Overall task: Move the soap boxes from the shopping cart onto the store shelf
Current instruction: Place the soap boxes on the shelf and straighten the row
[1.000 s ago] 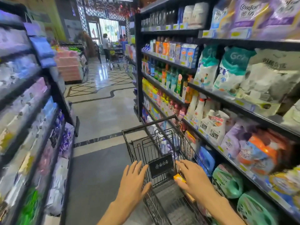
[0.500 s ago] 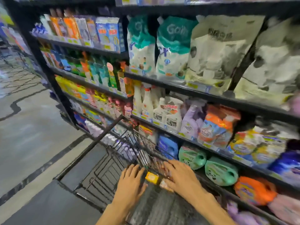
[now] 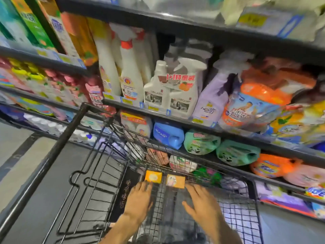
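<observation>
Down in the shopping cart [image 3: 98, 166], two soap boxes [image 3: 153, 176] lie side by side against its far wall. My left hand [image 3: 139, 199] and right hand [image 3: 202, 203] reach toward them, fingers loosely spread, grasping nothing, the store shelf [image 3: 193, 123] just beyond.

White plastic spray bottles with red triggers [image 3: 131, 74] stood in the middle, a twin pack of white bottles [image 3: 168, 93] to their right. Right again leaned a lilac refill pouch [image 3: 212, 101]. Lower and nearer lay a blue plastic jug [image 3: 168, 135] and two mint-green jugs [image 3: 201, 141]. Grey floor [image 3: 15, 166] spread left.
</observation>
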{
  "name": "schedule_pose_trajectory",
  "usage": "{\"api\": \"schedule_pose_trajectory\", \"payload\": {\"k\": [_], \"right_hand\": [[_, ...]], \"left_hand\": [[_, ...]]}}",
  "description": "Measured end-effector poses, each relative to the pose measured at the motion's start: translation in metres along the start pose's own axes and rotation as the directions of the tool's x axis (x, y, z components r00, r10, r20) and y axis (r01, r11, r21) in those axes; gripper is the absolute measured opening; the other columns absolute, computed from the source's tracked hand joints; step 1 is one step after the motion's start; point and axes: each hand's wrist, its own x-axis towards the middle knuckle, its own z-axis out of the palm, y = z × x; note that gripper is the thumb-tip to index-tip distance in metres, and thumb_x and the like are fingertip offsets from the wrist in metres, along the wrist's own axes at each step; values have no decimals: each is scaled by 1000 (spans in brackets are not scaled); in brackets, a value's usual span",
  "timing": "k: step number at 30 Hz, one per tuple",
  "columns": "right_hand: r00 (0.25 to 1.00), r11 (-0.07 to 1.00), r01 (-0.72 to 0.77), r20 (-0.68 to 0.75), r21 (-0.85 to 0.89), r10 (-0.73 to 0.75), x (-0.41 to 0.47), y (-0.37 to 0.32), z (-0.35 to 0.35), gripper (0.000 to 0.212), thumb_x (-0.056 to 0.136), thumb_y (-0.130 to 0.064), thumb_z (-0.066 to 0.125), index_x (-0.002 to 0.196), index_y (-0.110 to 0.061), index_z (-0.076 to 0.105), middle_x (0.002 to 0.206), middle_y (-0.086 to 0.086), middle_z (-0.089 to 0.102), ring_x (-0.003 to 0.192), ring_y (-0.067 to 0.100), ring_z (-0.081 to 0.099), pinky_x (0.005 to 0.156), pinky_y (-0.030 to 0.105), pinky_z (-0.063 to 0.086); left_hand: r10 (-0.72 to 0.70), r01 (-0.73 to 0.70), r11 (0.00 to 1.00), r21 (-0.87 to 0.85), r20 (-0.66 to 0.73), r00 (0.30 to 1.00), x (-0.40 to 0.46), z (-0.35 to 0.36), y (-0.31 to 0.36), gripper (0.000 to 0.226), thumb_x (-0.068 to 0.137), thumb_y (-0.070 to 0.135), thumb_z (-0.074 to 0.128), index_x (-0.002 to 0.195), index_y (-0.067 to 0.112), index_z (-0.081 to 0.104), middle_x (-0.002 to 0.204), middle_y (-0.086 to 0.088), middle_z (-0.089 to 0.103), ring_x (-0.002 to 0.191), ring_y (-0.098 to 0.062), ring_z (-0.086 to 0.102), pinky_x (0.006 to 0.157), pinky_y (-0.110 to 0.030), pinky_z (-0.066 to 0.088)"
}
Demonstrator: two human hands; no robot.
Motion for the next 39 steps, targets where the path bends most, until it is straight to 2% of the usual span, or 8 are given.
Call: {"api": "schedule_pose_trajectory", "payload": {"k": [5, 8, 13, 19, 25, 31, 36, 39], "right_hand": [[999, 996, -32, 3, 80, 32, 34, 0, 77, 51, 89, -57, 37, 111, -29, 74, 89, -7, 72, 71, 13, 71, 60, 25, 58], [997, 989, -5, -75, 151, 17, 48, 8, 118, 53, 74, -50, 59, 124, -33, 60, 98, -6, 72, 77, 15, 71, 64, 24, 57], [997, 984, -67, -33, 167, 73, 65, 34, 183, 55, 82, -53, 50, 131, -29, 54, 120, -1, 69, 96, 22, 72, 75, 35, 59], [995, 983, -77, 81, 168, 64, 83, 48, 193, 56, 102, -48, 39, 153, -30, 26, 154, -9, 33, 134, 16, 40, 110, 31, 32], [995, 974, -102, 10, 204, 102, 106, 54, 181, 54, 99, -49, 43, 148, -27, 35, 146, -7, 44, 134, 15, 45, 113, 32, 37], [980, 955, -182, -33, 236, 195, 141, 64, 186, 25, 99, -36, 43, 119, -26, 53, 109, -5, 52, 96, 15, 58, 85, 27, 52], [925, 877, -376, 71, 300, 373, 180, 71, 218, 46, 98, -47, 40, 122, -10, 55, 119, 7, 52, 105, 25, 54, 85, 39, 53], [878, 789, -474, 137, 391, 459, 198, 69, 232, 57, 97, -50, 50, 132, -5, 47, 126, 13, 46, 112, 33, 54, 91, 44, 51]], "left_hand": [[-9, 0, 995, 95, 97, 995, 81, 61, -7, 87, 90, 4, 62, 159, 8, 10, 157, -12, 32, 144, -32, 33, 116, -42, 33], [19, -39, 982, 185, 108, 994, 136, 100, -16, 85, 91, 11, 62, 158, 4, 9, 160, -15, 28, 147, -34, 28, 119, -44, 28], [39, -89, 936, 342, 152, 988, 202, 144, -26, 59, 104, 14, 37, 157, 2, 14, 162, -15, 28, 152, -36, 20, 122, -49, 20], [142, -127, 948, 292, -32, 989, 227, 167, -22, 46, 78, 12, 35, 104, -2, 71, 91, -17, 74, 97, -36, 66, 85, -47, 53], [71, -45, 930, 364, -57, 996, 216, 146, -12, 64, 77, 9, 70, 131, 12, 35, 130, -6, 50, 122, -25, 44, 103, -37, 36], [-3, -11, 990, -141, -99, 995, 198, 164, -15, 76, 61, 9, 90, 123, 17, 45, 126, -9, 44, 107, -28, 61, 84, -39, 57], [-97, -3, 743, -669, -111, 989, 170, 163, -27, 59, 75, 17, 87, 126, 29, 60, 110, 2, 54, 85, -9, 57, 81, -10, 45], [-111, 5, 638, -770, -85, 990, 158, 166, -36, 58, 78, 16, 85, 129, 30, 61, 111, 1, 62, 99, -13, 62, 92, -25, 50]]}}
